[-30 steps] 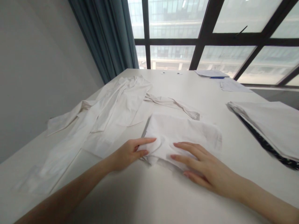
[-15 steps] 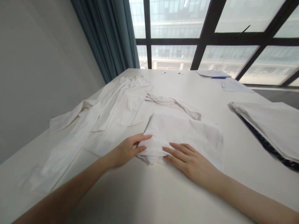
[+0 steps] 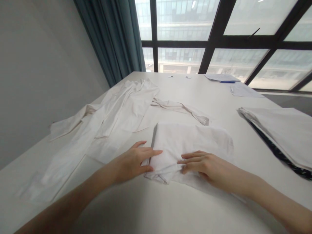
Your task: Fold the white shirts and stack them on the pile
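A: What do I have in front of me, biggest first?

B: The white table (image 3: 170,208) fills the view. On its left lies a spread-out white garment (image 3: 114,120), reaching from the far side toward the near left. At the right edge sits a stack of folded cloth (image 3: 280,130), with a dark patterned layer showing underneath. Far right there are some papers (image 3: 234,83) with a blue pen (image 3: 227,81).

A: And the piece I'm working on?

B: The folded white cloth (image 3: 192,141) is in the near middle of the table, just right of the spread garment. A loose white strip (image 3: 180,109) lies just beyond it.

A: Hands?

B: My left hand (image 3: 133,162) rests at the cloth's near left corner, thumb below and fingers over the edge; it looks like a light pinch on the layers, not a clenched fist. My right hand (image 3: 207,165) lies on the near edge with fingers stretched left, pressing flat, grasping nothing that I can see.

A: How would I do this well?

B: I'd judge the near left corner is bunched. Keep the right palm flat as an anchor, draw the layers even with the left, and smooth outward so the edges line up.
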A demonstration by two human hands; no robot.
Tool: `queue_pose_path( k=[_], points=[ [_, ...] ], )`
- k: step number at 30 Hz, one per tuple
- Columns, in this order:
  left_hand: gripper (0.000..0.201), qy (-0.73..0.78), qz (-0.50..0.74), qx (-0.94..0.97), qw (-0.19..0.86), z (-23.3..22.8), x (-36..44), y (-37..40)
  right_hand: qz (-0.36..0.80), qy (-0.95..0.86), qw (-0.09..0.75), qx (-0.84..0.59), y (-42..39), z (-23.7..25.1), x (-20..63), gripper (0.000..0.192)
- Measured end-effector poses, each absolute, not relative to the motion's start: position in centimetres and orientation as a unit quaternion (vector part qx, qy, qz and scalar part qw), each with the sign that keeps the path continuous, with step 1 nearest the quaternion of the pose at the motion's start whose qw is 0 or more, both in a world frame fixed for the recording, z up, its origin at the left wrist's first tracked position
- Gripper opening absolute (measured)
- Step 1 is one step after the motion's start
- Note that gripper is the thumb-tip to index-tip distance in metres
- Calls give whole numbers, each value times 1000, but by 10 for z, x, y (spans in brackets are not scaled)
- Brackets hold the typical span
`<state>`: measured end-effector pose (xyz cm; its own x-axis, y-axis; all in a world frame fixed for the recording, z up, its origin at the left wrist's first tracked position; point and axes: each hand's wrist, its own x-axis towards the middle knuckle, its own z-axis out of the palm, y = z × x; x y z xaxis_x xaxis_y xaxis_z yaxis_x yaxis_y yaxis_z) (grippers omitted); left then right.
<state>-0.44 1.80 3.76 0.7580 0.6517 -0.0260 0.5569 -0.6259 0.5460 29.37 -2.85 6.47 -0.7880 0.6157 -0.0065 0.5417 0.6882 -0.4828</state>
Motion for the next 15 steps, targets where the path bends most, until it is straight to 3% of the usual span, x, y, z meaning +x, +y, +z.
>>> queue_pose_path(
  k=[5, 7, 12, 15],
  points=[
    [36, 354, 116, 890, 262, 38, -3, 20, 360, -876, 69, -314, -27, 85, 306, 25],
    [36, 393, 138, 867, 273, 37, -2, 22, 360, -852, 97, -366, -19, 87, 315, 24],
    [44, 456, 192, 797, 347, 35, 2, 34, 129, -800, 201, -550, 19, 72, 362, 29],
    [44, 455, 235, 794, 326, 33, 6, 52, 35, -742, 219, -632, 40, 56, 396, 34]
  ],
)
